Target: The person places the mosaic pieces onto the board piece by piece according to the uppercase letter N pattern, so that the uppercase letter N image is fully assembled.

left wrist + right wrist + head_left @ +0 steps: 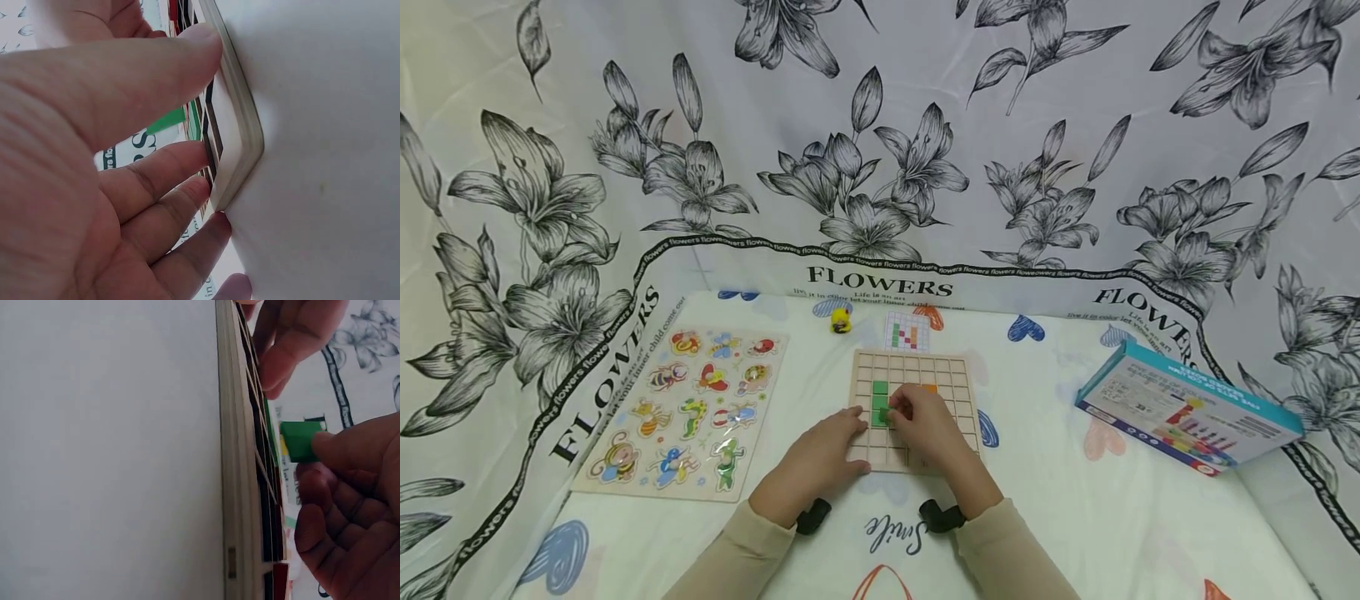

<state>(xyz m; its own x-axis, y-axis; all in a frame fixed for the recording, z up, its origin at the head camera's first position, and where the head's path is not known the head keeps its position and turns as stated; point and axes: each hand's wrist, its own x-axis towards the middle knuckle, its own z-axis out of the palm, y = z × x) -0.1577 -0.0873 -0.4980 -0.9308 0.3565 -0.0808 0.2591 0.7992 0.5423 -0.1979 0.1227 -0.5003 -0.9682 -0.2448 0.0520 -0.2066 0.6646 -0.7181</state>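
Observation:
A wooden grid board point(958, 375) lies on the cloth in front of me. Green tiles point(879, 393) sit in a column toward its left side, and an orange tile point(930, 388) shows beyond my right hand. My right hand point(925, 421) pinches a green square tile point(300, 440) between thumb and fingertips, over the grid beside the green column. With fingers extended, my left hand point(816, 454) rests on the board's left edge and near corner; its thumb point(203, 53) lies on the rim. The right hand hides part of the grid.
Behind the board lie a pattern card point(907, 332) with coloured squares and a small yellow toy point(840, 320). An insect picture puzzle point(688, 408) lies at the left. A teal-edged box point(1187, 408) stands at the right, near the flowered curtain point(970, 208).

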